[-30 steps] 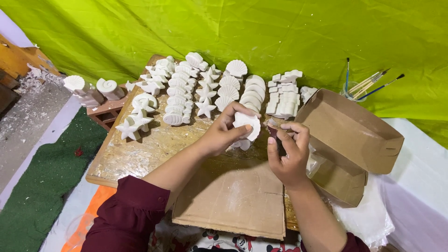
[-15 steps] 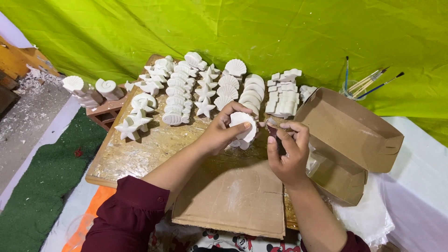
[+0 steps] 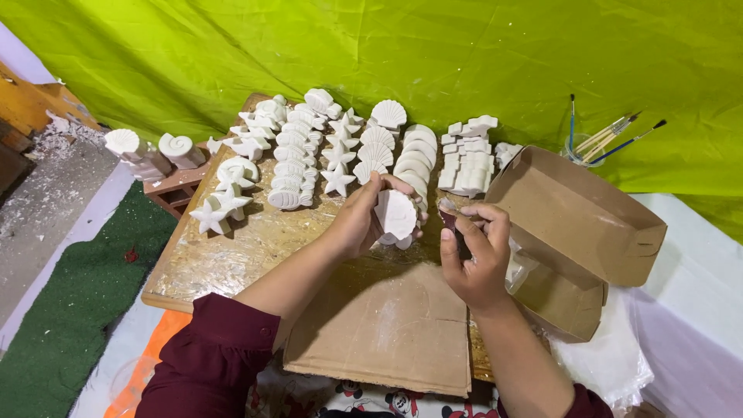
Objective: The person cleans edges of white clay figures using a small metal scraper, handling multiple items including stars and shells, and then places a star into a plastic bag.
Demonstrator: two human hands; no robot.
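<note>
My left hand (image 3: 364, 217) grips a white plaster shell-shaped piece (image 3: 398, 215) upright over the wooden board (image 3: 232, 248). Just to its right, my right hand (image 3: 474, 251) is closed around a small dark tool (image 3: 458, 232) whose tip points toward the shell. Both hands hover above the board's middle, in front of rows of white plaster casts (image 3: 340, 151) shaped as shells, stars and blocks.
An open cardboard box (image 3: 576, 224) lies at the right, a flat cardboard sheet (image 3: 387, 325) under my wrists. Brushes stand in a jar (image 3: 596, 143) at the back right. Two shell casts (image 3: 151, 149) rest on a brick at the left. Green cloth hangs behind.
My left hand has turned the shell piece slightly, so its ribbed face shows more. My right hand has stayed close beside it with the tool.
</note>
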